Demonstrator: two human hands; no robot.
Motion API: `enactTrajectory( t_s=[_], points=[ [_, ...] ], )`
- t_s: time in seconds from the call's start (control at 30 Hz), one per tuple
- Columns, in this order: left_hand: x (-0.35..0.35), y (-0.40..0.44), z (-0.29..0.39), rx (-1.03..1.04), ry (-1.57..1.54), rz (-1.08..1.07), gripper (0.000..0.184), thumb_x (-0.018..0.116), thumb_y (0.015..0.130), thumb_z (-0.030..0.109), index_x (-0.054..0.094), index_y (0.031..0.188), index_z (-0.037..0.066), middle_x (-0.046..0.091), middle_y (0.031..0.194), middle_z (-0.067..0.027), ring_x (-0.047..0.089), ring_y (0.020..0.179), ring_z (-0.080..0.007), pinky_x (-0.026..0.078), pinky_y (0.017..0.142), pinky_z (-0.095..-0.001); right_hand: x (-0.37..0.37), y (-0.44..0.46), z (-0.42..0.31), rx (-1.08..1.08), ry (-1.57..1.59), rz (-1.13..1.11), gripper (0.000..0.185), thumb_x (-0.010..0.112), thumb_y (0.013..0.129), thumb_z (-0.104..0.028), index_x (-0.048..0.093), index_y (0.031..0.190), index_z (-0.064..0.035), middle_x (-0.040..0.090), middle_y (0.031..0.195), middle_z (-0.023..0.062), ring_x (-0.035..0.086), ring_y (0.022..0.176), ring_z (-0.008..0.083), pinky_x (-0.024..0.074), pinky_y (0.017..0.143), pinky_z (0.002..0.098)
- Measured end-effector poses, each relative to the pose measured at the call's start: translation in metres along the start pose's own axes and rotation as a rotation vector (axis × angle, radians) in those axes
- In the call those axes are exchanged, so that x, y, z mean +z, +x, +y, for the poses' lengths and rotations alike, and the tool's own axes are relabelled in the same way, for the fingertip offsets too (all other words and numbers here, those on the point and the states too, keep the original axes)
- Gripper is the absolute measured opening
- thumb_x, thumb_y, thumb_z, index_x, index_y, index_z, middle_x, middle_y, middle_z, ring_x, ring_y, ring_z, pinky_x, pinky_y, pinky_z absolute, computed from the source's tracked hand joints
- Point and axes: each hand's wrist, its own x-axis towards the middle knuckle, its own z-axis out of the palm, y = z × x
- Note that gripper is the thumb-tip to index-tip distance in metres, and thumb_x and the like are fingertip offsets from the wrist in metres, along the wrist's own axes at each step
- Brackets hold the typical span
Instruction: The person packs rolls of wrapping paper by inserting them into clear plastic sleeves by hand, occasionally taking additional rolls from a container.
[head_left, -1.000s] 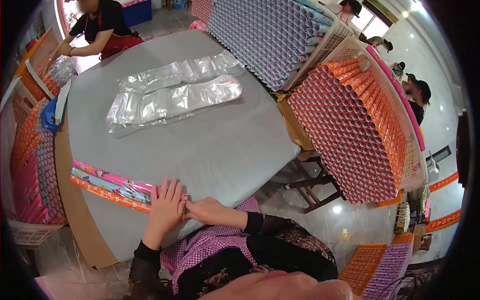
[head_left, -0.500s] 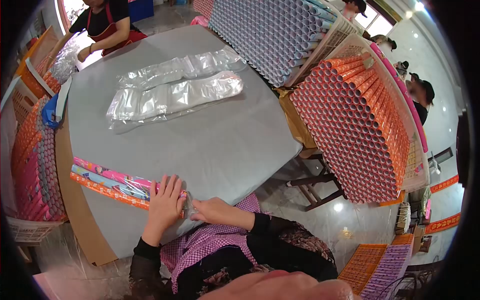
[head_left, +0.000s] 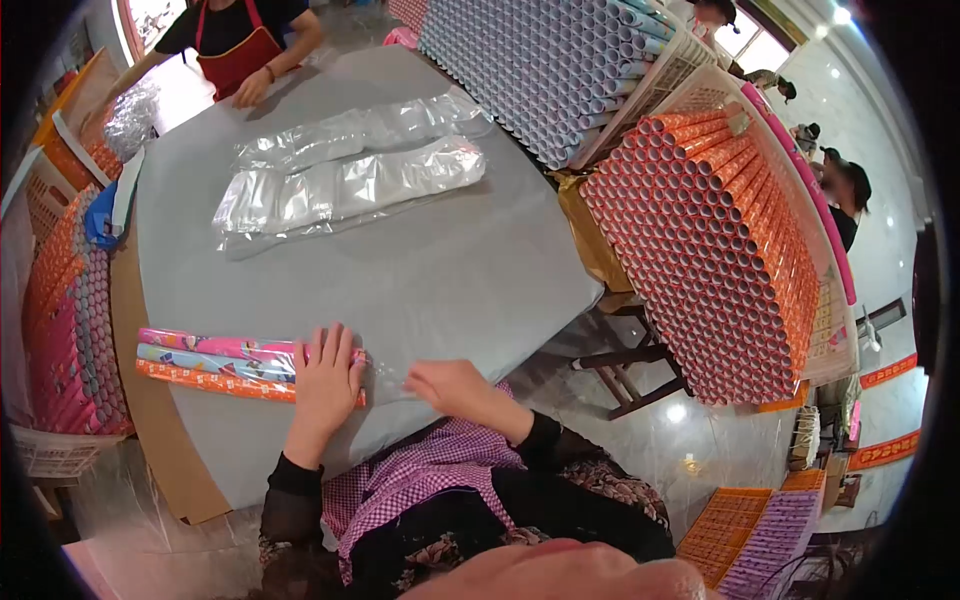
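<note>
Three rolls, a pink roll [head_left: 215, 344], a light blue roll [head_left: 215, 363] and an orange roll [head_left: 215, 381], lie side by side under clear plastic on the grey table [head_left: 330, 280]. My left hand [head_left: 328, 378] rests on their right end with its fingers spread. To the right of the rolls, my right hand [head_left: 450, 386] is closed in a pinch at the end of the clear plastic [head_left: 388, 378] that reaches past them. Farther back on the table lie two stacks of clear plastic bags [head_left: 350, 190].
A co-worker in a red apron [head_left: 238, 50] stands at the far left table edge. Crates of orange rolls [head_left: 700, 250] and blue rolls [head_left: 540, 70] stand at the right and back, another crate [head_left: 70, 455] at the left. A dark stool [head_left: 625, 375] is under the right side.
My right hand has moved right, away from my left hand, and more plastic shows between them. The rolls shifted slightly left. The co-worker's hand came onto the table's far edge.
</note>
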Motion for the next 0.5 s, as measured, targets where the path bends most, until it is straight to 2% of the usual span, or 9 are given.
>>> enactTrajectory(
  t_s=[0.1, 0.17, 0.23, 0.27, 0.33, 0.37, 0.4, 0.47, 0.5],
  points=[
    [0.009, 0.011, -0.004, -0.047, 0.030, 0.065, 0.046, 0.049, 0.092, 0.031, 0.050, 0.129, 0.004, 0.048, 0.135, -0.0142, 0.044, 0.124, -0.0334, 0.027, 0.105, -0.0534, -0.028, 0.011, -0.004, -0.023, 0.068, 0.220, 0.015, 0.058, 0.087, -0.018, 0.062, 0.095, -0.0064, 0.063, 0.084, 0.0156, 0.062, 0.073, 0.0328, 0.0492, 0.061, 0.0396],
    [0.009, 0.022, -0.004, -0.079, 0.055, 0.055, 0.043, 0.047, 0.093, 0.030, 0.050, 0.126, 0.003, 0.049, 0.132, -0.0138, 0.044, 0.122, -0.0328, 0.030, 0.102, -0.0516, -0.048, 0.020, -0.028, 0.043, 0.202, 0.357, 0.016, 0.060, 0.084, -0.009, 0.062, 0.099, -0.0041, 0.063, 0.082, 0.0157, 0.062, 0.069, 0.0298, 0.0497, 0.063, 0.0376],
    [0.006, 0.029, -0.005, -0.097, -0.028, 0.029, 0.041, 0.046, 0.093, 0.031, 0.051, 0.122, 0.004, 0.049, 0.131, -0.0135, 0.044, 0.123, -0.0323, 0.031, 0.101, -0.0519, -0.045, 0.029, -0.038, 0.068, 0.250, 0.363, 0.021, 0.060, 0.082, -0.002, 0.060, 0.102, -0.0005, 0.063, 0.089, 0.0159, 0.063, 0.079, 0.0302, 0.0500, 0.073, 0.0378],
    [0.012, 0.028, -0.005, -0.133, -0.021, 0.058, 0.041, 0.047, 0.093, 0.032, 0.051, 0.122, 0.004, 0.049, 0.131, -0.0133, 0.043, 0.124, -0.0321, 0.031, 0.100, -0.0524, -0.035, 0.035, -0.040, 0.030, 0.283, 0.266, 0.021, 0.060, 0.082, -0.002, 0.060, 0.102, -0.0005, 0.063, 0.089, 0.0159, 0.063, 0.079, 0.0302, 0.0500, 0.073, 0.0378],
    [0.018, 0.032, -0.006, -0.179, 0.006, 0.075, 0.043, 0.048, 0.091, 0.034, 0.052, 0.123, 0.005, 0.050, 0.131, -0.0125, 0.044, 0.125, -0.0315, 0.030, 0.101, -0.0523, -0.017, 0.049, -0.045, -0.293, 0.075, 0.359, 0.025, 0.060, 0.082, -0.002, 0.060, 0.107, 0.0013, 0.062, 0.103, 0.0163, 0.060, 0.096, 0.0334, 0.0472, 0.085, 0.0393],
    [0.018, 0.034, -0.002, -0.182, 0.020, 0.051, 0.044, 0.048, 0.090, 0.034, 0.053, 0.124, 0.006, 0.051, 0.131, -0.0119, 0.045, 0.125, -0.0311, 0.029, 0.102, -0.0517, -0.010, 0.051, -0.048, -0.288, 0.070, 0.256, 0.030, 0.057, 0.084, -0.002, 0.057, 0.114, 0.0023, 0.057, 0.118, 0.0198, 0.053, 0.109, 0.0371, 0.0423, 0.094, 0.0410],
    [0.023, 0.030, -0.004, -0.177, 0.059, 0.065, 0.046, 0.049, 0.090, 0.034, 0.053, 0.126, 0.006, 0.050, 0.132, -0.0127, 0.044, 0.126, -0.0317, 0.028, 0.104, -0.0525, 0.003, 0.056, -0.051, -0.334, 0.100, 0.198, 0.030, 0.057, 0.084, -0.002, 0.057, 0.114, 0.0023, 0.057, 0.118, 0.0198, 0.053, 0.109, 0.0371, 0.0423, 0.094, 0.0410],
    [0.030, 0.028, -0.009, -0.211, 0.123, 0.076, 0.048, 0.049, 0.089, 0.033, 0.052, 0.128, 0.006, 0.049, 0.134, -0.0135, 0.043, 0.127, -0.0323, 0.027, 0.105, -0.0534, 0.028, 0.066, -0.044, -0.334, -0.005, 0.249, 0.035, 0.054, 0.086, -0.004, 0.053, 0.121, 0.0019, 0.052, 0.126, 0.0217, 0.051, 0.113, 0.0385, 0.0399, 0.097, 0.0428],
    [0.029, 0.029, -0.007, -0.195, 0.097, 0.094, 0.049, 0.049, 0.088, 0.032, 0.051, 0.129, 0.005, 0.049, 0.135, -0.0145, 0.043, 0.128, -0.0323, 0.025, 0.106, -0.0540, 0.033, 0.068, -0.036, -0.280, 0.000, 0.153, 0.043, 0.053, 0.086, -0.005, 0.047, 0.128, 0.0029, 0.046, 0.135, 0.0222, 0.045, 0.121, 0.0389, 0.0341, 0.101, 0.0468]
  ],
)
